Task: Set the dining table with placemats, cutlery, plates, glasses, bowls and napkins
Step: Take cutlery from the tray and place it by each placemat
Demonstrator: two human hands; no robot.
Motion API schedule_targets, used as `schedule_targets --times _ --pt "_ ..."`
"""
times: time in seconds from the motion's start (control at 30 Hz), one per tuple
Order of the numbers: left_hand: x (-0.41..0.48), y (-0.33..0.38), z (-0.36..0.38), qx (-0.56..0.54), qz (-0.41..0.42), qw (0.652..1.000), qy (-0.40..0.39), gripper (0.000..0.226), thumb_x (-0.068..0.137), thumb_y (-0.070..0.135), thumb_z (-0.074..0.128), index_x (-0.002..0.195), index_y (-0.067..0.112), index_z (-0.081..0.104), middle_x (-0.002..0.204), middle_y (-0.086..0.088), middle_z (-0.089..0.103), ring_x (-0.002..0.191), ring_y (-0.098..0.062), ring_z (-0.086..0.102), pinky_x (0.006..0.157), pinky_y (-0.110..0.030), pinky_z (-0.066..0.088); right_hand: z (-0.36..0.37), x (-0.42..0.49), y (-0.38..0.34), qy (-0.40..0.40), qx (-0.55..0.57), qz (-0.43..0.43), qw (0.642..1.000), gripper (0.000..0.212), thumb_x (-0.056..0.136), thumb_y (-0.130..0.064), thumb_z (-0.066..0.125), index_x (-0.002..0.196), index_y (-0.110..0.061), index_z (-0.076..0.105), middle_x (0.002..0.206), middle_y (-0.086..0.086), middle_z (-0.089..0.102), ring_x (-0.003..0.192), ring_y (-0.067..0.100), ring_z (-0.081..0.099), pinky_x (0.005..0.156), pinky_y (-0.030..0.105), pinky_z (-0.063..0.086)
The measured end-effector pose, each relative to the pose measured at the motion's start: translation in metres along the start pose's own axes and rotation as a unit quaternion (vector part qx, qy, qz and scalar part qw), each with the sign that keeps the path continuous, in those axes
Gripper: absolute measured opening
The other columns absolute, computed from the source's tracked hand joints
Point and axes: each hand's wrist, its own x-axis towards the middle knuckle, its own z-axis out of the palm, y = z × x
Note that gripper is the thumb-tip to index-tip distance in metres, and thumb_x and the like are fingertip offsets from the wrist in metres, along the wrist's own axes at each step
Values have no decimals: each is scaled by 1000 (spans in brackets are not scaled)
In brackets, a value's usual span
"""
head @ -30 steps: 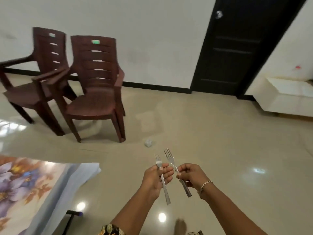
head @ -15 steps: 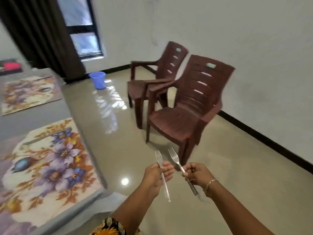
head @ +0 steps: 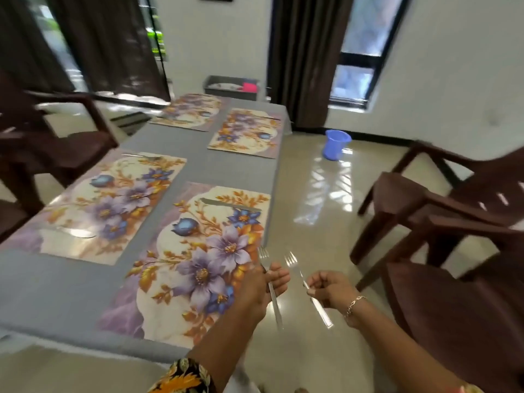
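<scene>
While you stand at the near corner of the table, each of your hands carries one fork. Your left hand (head: 255,287) curls its fingers round the handle of a slim steel fork (head: 276,307), tines up, right at the right edge of the nearest floral placemat (head: 198,251). Your right hand (head: 330,287) pinches a second steel fork (head: 320,310) near the middle of its handle, tines up too, out over the glossy tiled floor (head: 312,194) at lower centre. One fork per hand probably lets you lay two settings without shuffling your grip.

That nearest mat lies on the grey tablecloth (head: 71,285), and a steel table knife (head: 229,205) lies flat along its far edge. So this setting seems to lack only its fork, and the left one is best placed to go down there.

Left of it, a second floral placemat (head: 113,205) has some cutlery at its far edge, too blurred to name. Further up the frame lie two more floral placemats (head: 246,131), side by side. No plates, glasses, bowls or napkins show on the table, so the task looks early.

Brown plastic armchairs (head: 453,279) stand pulled back at right, leaving you room to reach. Beyond, a blue plastic bucket (head: 336,144) sits on the floor, and a grey tray (head: 231,85) stands past the table's far end.
</scene>
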Motion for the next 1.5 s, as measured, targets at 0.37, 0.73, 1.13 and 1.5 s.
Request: schedule_targets --times 0.37,0.73,1.13,1.5 --pt "-8 36 -110 -251 96 937 222 17 95 -6 37 95 -3 53 69 -12 68 49 -15 67 46 -19 52 108 82 -54 -245 -181 -1 953 30 80 19 53 68 -9 58 62 7 56 50 12 55 49 22 49" --pt "-71 12 -163 -334 164 845 384 28 95 -6 34 114 -5 54 91 -15 64 77 -21 63 53 -20 56 208 68 -59 -396 -337 6 854 34 81 20 48 64 -9 51 60 7 48 46 14 48 37 18 41" --pt "-75 -8 -166 -382 173 815 401 28 94 -10 31 91 2 56 93 -16 65 80 -22 64 55 -22 57 216 55 -49 -393 -500 -157 755 37 74 12 60 60 -22 56 64 -7 57 66 13 58 72 30 54" --pt "-67 -9 -158 -366 171 813 418 28 96 -6 32 109 -3 56 92 -15 67 77 -21 67 59 -24 57 217 52 -44 -379 -548 -243 705 18 76 -3 68 67 -18 62 95 8 71 73 13 61 70 20 47"
